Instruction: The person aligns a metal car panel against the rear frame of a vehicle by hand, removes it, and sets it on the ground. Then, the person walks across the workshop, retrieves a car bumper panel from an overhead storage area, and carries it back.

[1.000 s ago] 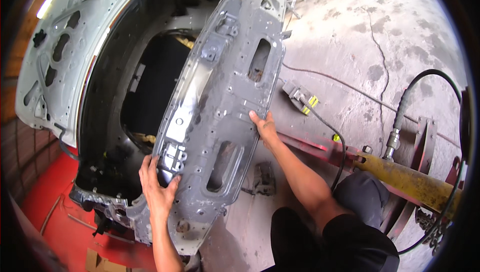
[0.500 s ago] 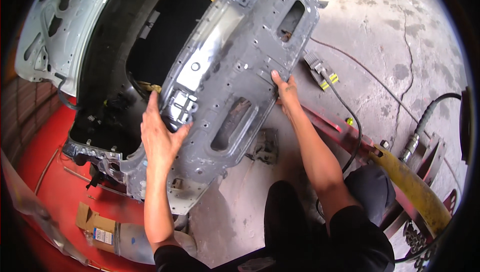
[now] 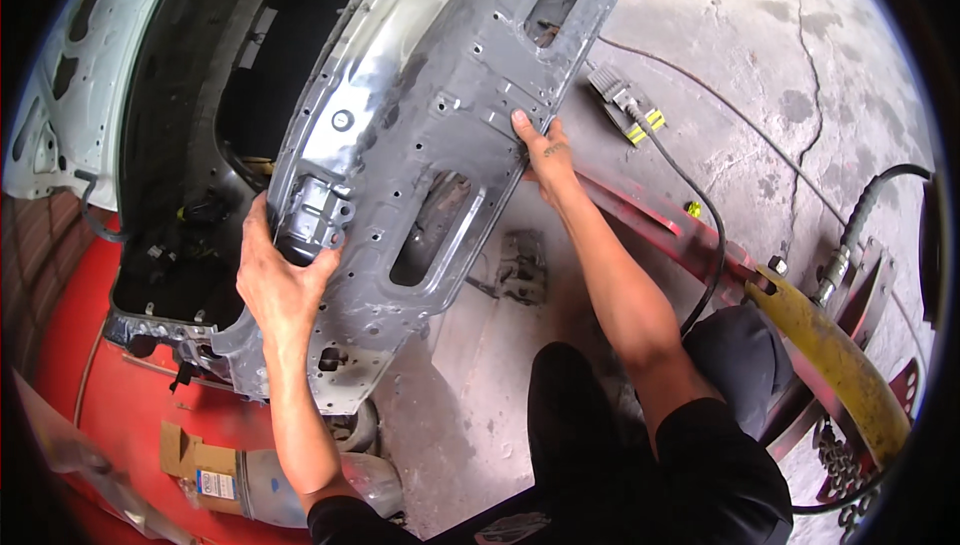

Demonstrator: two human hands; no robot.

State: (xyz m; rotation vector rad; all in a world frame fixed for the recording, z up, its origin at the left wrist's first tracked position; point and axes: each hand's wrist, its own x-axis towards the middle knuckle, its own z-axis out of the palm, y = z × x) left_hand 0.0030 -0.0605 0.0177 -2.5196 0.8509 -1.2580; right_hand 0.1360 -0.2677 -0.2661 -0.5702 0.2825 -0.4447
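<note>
A grey car rear panel (image 3: pixel 400 175) slants across the middle, with oblong cutouts, small holes and a shiny bare-metal strip (image 3: pixel 385 70) along its upper edge. My left hand (image 3: pixel 284 280) is closed on that edge, its fingers over the far side and its thumb at the silver latch bracket (image 3: pixel 318 217). At the panel's lower right edge is my right hand (image 3: pixel 548 158). Its thumb lies on the panel's face, while the other fingers wrap round the edge, partly hidden. Behind the panel lies the dark trunk opening (image 3: pixel 165 175) of the car body.
A corded work lamp (image 3: pixel 627 105) lies on the concrete floor beyond my right hand. Near my knee, a red metal beam (image 3: pixel 650 225) meets a curved yellow arm (image 3: pixel 835 360) and a chain (image 3: pixel 835 470). An open cardboard box (image 3: pixel 205 465) rests at lower left.
The panel and both hands now sit further left and a little higher in the view, and the floor things have shifted too. Both hands keep their places on the panel.
</note>
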